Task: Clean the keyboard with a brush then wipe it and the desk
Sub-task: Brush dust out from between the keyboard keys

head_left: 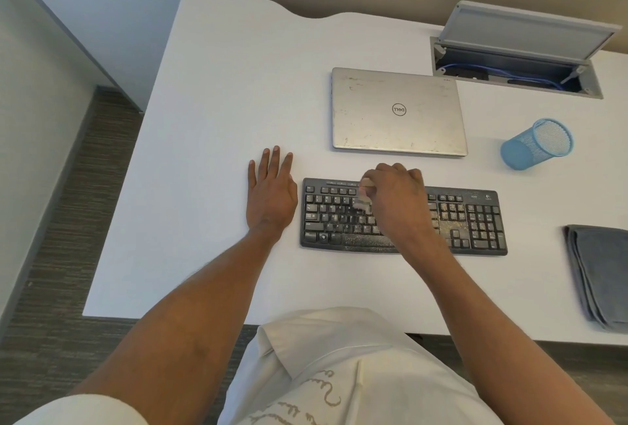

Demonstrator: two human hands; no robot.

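While the right hand is curled round the brush, we note the bristle end sits on the letter rows of the keyboard, left of centre. The left hand lies flat on the desk, fingers straight, just beside the keyboard's left edge; whether it touches the casing we cannot tell. Hands are apart. Keyboard lies flat near the front edge of the desk, in front of a closed laptop; pale crumbs show on the space bar and around the arrow keys.

Handling, our judgement: keyboard is light, stiff plastic and likely to skate on the smooth desk under sideways strokes, so we would steady it at an end of the casing, not on the keys, which give. Brush looks small and light, mostly hidden in the fist; a pinch on the handle near the bristles suits short flicks. Folded grey cloth at the right edge is soft and limp; we would take it by the whole fold for the wipe
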